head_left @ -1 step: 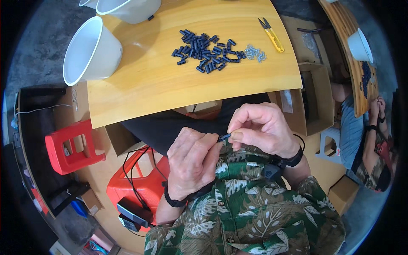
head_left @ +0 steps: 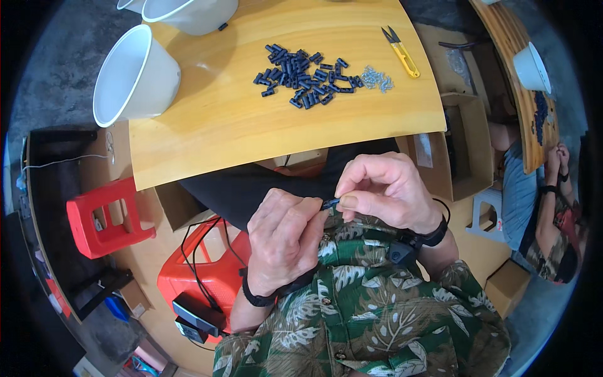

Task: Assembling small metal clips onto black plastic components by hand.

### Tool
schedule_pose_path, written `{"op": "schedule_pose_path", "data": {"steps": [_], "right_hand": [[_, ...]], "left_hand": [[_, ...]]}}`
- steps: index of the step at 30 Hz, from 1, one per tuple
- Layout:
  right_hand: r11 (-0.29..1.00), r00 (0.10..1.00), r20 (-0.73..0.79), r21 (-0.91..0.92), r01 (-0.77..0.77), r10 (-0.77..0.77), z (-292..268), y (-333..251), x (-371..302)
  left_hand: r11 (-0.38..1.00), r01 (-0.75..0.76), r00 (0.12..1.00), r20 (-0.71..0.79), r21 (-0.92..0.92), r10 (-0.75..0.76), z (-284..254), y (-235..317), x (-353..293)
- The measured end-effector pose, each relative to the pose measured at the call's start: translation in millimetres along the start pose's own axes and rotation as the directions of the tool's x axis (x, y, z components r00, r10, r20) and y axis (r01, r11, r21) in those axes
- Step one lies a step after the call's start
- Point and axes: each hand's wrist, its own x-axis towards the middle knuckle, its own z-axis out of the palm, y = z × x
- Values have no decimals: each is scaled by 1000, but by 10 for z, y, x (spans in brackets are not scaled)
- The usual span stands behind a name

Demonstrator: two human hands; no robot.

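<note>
1. While both hands are holding a small dark part [head_left: 329, 203] over the lap, it is sitting just short of the yellow table's [head_left: 270, 139] near edge.
2. Left hand [head_left: 284, 235] is pinching the part's left end, thumb and fingers narrow.
3. Right hand [head_left: 392, 191] is gripping its right end between thumb and forefinger; cannot tell whether anything smaller is hiding between those tips.
4. Beyond, a heap of dark parts [head_left: 295, 70] is lying loose on the table; silver metal pieces [head_left: 375, 79] are clustering just beside its right side.
5. Farther right, yellow-handled snips [head_left: 402, 51] are lying, blades pointing far.
6. Far left, a white tub [head_left: 164, 78] is standing; two more are showing beyond it.
7. Left of the lap, a red stool [head_left: 179, 276] is bearing black cables [head_left: 196, 267].
8. Well off right, a co-worker's hands [head_left: 559, 157] are showing near another wooden table [head_left: 534, 147].
</note>
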Motion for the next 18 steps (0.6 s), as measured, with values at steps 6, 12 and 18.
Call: {"op": "schedule_pose_path", "data": {"steps": [6, 12, 18], "right_hand": [[963, 978, 171, -221, 156, -120, -91, -19, 86], [975, 988, 111, -182, 128, -109, -94, -2, 99], [999, 1000, 16, -40, -21, 22, -96, 13, -8]], "left_hand": [[976, 156, 983, 123, -153, -138, -54, -33, 14], [978, 165, 978, 148, -130, -146, -59, -30, 31], [995, 91, 996, 10, -28, -90, 34, 36, -23]]}}
